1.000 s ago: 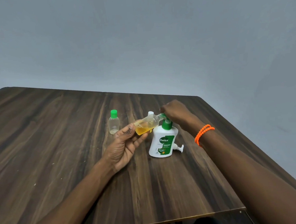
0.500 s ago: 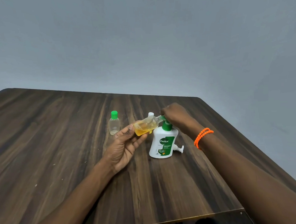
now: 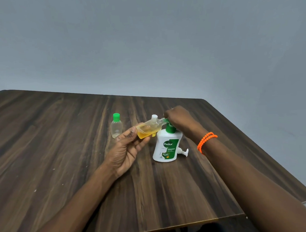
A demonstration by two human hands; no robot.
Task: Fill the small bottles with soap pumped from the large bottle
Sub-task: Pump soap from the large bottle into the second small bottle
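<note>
**Small bottle tipped up to the pump, half full of amber soap**

Dark wood-grain table (image 3: 65,156) against a plain grey-blue wall (image 3: 144,36), nothing fancy. Table edge runs along the bottom of the view.

Around the middle of the table stands the large bottle (image 3: 167,147), white with a green Dettol label and a green pump (image 3: 169,127) on top. The right hand (image 3: 177,118) sits on the pump head, fingers curled down over it, an orange bead bracelet (image 3: 206,141) on that wrist. Some white plastic piece (image 3: 183,152) lies on the table at the bottle's 3 o'clock, touching its base or just about.

The left hand (image 3: 126,151) pinches a clear small bottle (image 3: 148,129) between thumb and fingers, tilted nearly sideways, uncapped neck meeting the pump's nozzle. Amber soap pools in its lower half.

At 10 o'clock from the large bottle, a second small bottle (image 3: 116,127) stands upright, green cap on, looking pretty much empty. A white cap-like bit (image 3: 154,116) peeks out behind the tilted one; can't tell what it is.
</note>
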